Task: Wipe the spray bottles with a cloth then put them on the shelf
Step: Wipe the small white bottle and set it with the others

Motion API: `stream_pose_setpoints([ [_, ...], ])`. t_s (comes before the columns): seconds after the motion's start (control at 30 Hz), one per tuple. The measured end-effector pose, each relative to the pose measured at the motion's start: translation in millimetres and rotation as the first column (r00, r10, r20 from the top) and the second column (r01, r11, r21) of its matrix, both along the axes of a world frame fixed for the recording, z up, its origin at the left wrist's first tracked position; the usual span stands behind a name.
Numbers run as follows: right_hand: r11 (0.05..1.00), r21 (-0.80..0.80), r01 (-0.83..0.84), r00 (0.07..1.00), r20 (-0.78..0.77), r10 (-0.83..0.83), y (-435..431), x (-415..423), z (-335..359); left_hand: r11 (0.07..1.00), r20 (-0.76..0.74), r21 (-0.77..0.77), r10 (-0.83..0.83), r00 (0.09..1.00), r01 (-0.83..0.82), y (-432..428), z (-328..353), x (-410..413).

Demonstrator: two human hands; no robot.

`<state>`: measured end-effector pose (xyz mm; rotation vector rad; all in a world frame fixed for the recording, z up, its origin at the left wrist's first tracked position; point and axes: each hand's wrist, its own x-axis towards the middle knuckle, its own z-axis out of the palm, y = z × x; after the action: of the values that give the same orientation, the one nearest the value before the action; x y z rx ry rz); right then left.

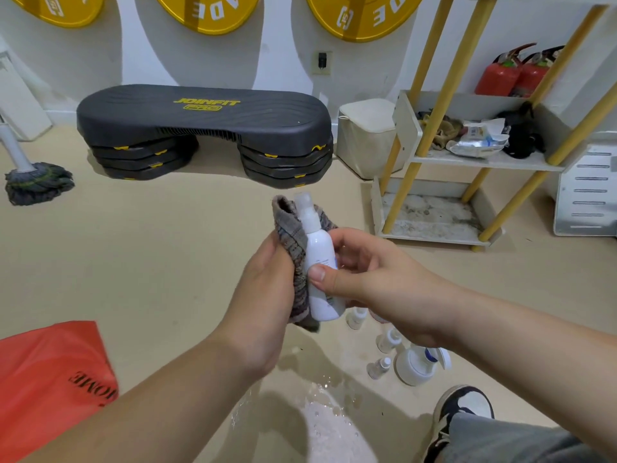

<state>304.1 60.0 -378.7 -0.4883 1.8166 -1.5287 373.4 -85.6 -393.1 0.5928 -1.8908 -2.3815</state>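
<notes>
A white spray bottle (320, 259) with a clear cap stands upright in front of me. My right hand (360, 279) grips it, thumb across its front. My left hand (267, 289) holds a grey striped cloth (293, 225) pressed against the bottle's left and back side. Several more bottles stand on the floor below my right forearm: small clear ones (355, 317) (389, 339) (379, 367) and a larger white one (419, 364). The shelf (430, 233), white boards on yellow poles, stands at the right; its lowest board is bare and stained.
A black step platform (203, 121) lies against the far wall, a mop head (38, 182) at the left, a red bag (53, 372) at the lower left. A wet patch (320, 416) is on the floor. The shelf's middle board holds rags and packets (480, 138). My shoe (462, 409) is at the lower right.
</notes>
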Motion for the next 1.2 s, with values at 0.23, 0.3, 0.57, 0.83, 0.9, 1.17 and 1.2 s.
stream_pose_setpoints([
  [0.23,0.993,0.093,0.072,0.997,-0.048,-0.068,0.7,-6.6,-0.9,0.925,0.044,0.374,-0.09,0.995,0.067,13.1,-13.6,6.6],
  [0.3,0.993,0.091,0.069,0.998,-0.015,-0.068,1.0,-5.5,-3.1,0.916,0.048,0.389,-0.12,0.992,0.092,10.8,-16.5,6.5],
  [0.57,0.959,0.284,0.011,0.995,-0.099,0.018,15.8,-28.6,18.9,0.781,0.154,0.617,-0.243,0.958,0.099,-5.9,-21.6,-3.1],
  [0.83,1.0,0.013,0.003,0.98,0.197,-0.005,22.0,-37.8,12.3,0.918,0.261,0.396,-0.134,0.956,0.021,-1.5,-32.2,-2.4],
  [0.9,1.0,0.013,-0.016,0.991,0.134,0.015,22.2,-37.0,9.4,0.866,0.218,0.49,-0.23,0.948,0.097,0.3,-29.8,-2.2],
  [1.17,0.95,0.193,0.247,0.968,-0.083,-0.235,7.0,-25.6,-4.7,0.961,-0.041,-0.257,-0.114,0.993,0.1,10.6,-18.5,4.2],
  [1.2,0.947,0.2,0.249,0.968,-0.058,-0.243,6.8,-26.9,-4.2,0.962,-0.032,-0.25,-0.12,0.992,0.108,8.9,-19.8,2.6],
])
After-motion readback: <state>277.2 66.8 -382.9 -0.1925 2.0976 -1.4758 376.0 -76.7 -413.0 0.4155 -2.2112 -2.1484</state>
